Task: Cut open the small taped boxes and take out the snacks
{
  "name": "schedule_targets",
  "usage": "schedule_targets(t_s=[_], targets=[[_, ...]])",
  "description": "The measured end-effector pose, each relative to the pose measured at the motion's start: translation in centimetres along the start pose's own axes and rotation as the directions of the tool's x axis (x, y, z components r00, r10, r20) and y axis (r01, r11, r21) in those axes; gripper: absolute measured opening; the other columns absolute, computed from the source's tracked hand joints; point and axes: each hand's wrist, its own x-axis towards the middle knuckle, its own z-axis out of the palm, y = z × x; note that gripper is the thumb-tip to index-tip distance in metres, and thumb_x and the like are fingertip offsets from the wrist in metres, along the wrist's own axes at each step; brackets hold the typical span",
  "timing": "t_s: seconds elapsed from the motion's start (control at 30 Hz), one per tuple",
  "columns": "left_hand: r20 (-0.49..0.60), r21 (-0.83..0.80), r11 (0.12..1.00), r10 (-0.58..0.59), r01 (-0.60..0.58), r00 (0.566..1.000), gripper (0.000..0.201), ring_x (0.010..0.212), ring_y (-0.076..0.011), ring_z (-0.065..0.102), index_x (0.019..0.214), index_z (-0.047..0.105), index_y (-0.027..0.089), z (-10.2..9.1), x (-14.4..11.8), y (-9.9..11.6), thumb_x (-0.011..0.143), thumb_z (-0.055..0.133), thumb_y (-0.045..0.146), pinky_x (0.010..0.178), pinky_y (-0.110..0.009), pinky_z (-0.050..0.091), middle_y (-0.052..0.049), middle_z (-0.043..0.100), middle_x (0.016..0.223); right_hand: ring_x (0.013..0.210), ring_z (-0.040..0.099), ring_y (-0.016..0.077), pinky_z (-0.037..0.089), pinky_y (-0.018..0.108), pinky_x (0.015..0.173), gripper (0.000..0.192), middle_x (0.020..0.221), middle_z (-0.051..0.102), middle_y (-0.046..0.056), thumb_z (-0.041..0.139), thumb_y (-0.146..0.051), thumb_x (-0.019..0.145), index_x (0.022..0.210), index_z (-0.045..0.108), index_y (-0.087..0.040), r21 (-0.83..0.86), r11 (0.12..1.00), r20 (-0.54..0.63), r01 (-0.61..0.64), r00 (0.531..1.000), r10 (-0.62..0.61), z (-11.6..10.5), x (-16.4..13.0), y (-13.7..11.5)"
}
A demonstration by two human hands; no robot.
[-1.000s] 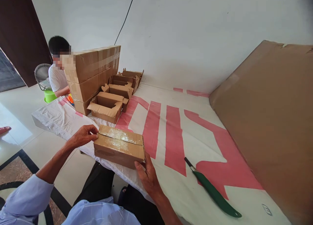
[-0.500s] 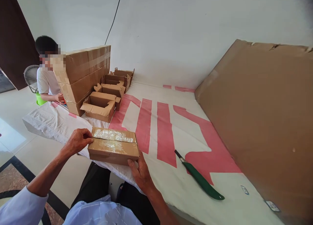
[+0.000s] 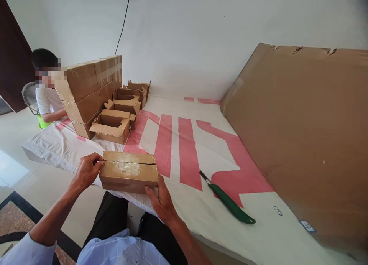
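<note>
A small closed cardboard box (image 3: 126,176) with shiny clear tape on its top lies at the table's near edge in front of me. A dark seam runs lengthwise between its top flaps. My left hand (image 3: 88,168) is closed, its thumb and fingertips pinched at the box's upper left edge; whether a bit of tape is between them I cannot make out. My right hand (image 3: 162,198) grips the right end, thumb on the near side and the other fingers partly hidden behind it. Right of the box lies a green-handled knife or saw (image 3: 230,201), its short dark tip pointing away from me.
Several open cardboard boxes (image 3: 110,132) stand in a row beside a stack of taped boxes (image 3: 86,100). Behind the stack sits another person (image 3: 48,100). A large cardboard sheet (image 3: 296,134) leans at the right. A white cloth with red shapes (image 3: 212,150) covers the table.
The whole view has shifted, so things appear farther left. Both hands keep their places on the box. The bright shine on the tape along the far flap has faded.
</note>
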Motion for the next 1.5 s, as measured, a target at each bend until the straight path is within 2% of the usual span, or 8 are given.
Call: schedule_targets(t_s=[0.27,0.5,0.63,0.77,1.03,1.23,1.33,1.5], targets=[[0.25,-0.498,0.809,-0.21,0.311,0.945,0.04,0.057,-0.0116,0.057,0.087,0.071,0.017,-0.9,0.4,-0.2,0.052,0.084,0.03,0.056,-0.025,0.045,-0.001,0.073,0.073,0.142,0.054,0.0312,0.047,0.053,0.117,0.062,0.155,0.055,0.013,0.057,-0.043,0.104,0.161,0.037,-0.03,-0.026,0.999,0.011,-0.021,1.0,0.022,-0.8,-0.2,0.4],[0.024,-0.317,0.948,-0.033,0.039,0.999,0.022,0.065,-0.0125,0.057,0.073,0.07,0.018,0.6,0.7,-2.0,0.059,0.082,0.03,0.059,-0.023,0.042,0.001,0.066,0.069,0.136,0.058,0.032,0.051,0.051,0.112,0.063,0.15,0.059,0.013,0.058,-0.046,0.103,0.16,0.039,-0.028,-0.047,0.998,0.029,-0.048,0.998,0.05,-0.9,-0.5,-0.2],[0.052,-0.303,0.953,0.019,-0.002,0.998,0.024,0.099,-0.0235,0.069,0.071,0.075,0.018,0.9,0.8,-2.8,0.061,0.087,0.036,0.07,-0.027,0.052,-0.009,0.074,0.111,0.134,0.06,0.0318,0.051,0.051,0.111,0.06,0.149,0.06,0.013,0.058,-0.049,0.101,0.157,0.044,-0.029,-0.062,0.996,0.043,-0.057,0.997,0.06,-1.6,-0.3,0.0],[0.14,-0.391,0.92,0.033,0.025,0.99,0.031,0.129,-0.0349,0.062,0.077,0.083,0.02,1.0,1.0,-3.5,0.064,0.092,0.047,0.096,-0.04,0.056,-0.014,0.072,0.128,0.133,0.058,0.0354,0.046,0.057,0.115,0.049,0.142,0.064,0.013,0.056,-0.055,0.097,0.137,0.063,-0.027,-0.361,0.931,-0.091,-0.056,0.996,0.024,-8.4,-0.4,1.6],[0.316,-0.356,0.927,0.237,-0.117,0.919,0.035,0.144,-0.0348,0.051,0.096,0.086,0.025,1.4,1.6,-3.9,0.083,0.078,0.056,0.118,-0.045,0.044,-0.012,0.066,0.142,0.098,0.066,0.0457,0.056,0.058,0.073,0.039,0.097,0.072,0.019,0.048,-0.064,0.077,0.084,0.065,-0.029,-0.79,0.407,-0.321,-0.459,0.875,0.363,-24.0,-3.7,5.8],[0.394,-0.288,0.944,0.268,-0.159,0.879,0.03,0.136,-0.031,0.057,0.112,0.082,0.025,0.6,1.5,-3.6,0.086,0.072,0.037,0.092,-0.032,0.057,-0.012,0.057,0.153,0.082,0.068,0.0386,0.051,0.048,0.061,0.029,0.082,0.066,0.014,0.042,-0.057,0.083,0.069,0.047,-0.032,-0.738,0.471,-0.353,-0.484,0.871,0.341,-22.1,-2.0,4.3],[0.402,-0.283,0.943,0.283,-0.176,0.871,0.031,0.134,-0.0297,0.059,0.112,0.082,0.025,0.6,1.4,-3.3,0.084,0.07,0.029,0.091,-0.031,0.056,-0.01,0.06,0.151,0.068,0.062,0.0294,0.05,0.041,0.059,0.032,0.071,0.062,0.008,0.043,-0.056,0.088,0.073,0.052,-0.029,-0.522,0.678,-0.392,-0.518,0.851,0.349,-19.7,0.8,1.2],[0.405,-0.308,0.942,0.257,-0.134,0.878,0.034,0.138,-0.0313,0.058,0.116,0.081,0.025,0.6,1.1,-2.9,0.084,0.07,0.028,0.089,-0.03,0.057,-0.01,0.057,0.155,0.058,0.053,0.0195,0.044,0.031,0.053,0.038,0.063,0.058,-0.001,0.058,-0.06,0.093,0.084,0.067,-0.025,-0.336,0.92,0.035,-0.201,0.974,0.225,-13.2,5.9,-7.1]])
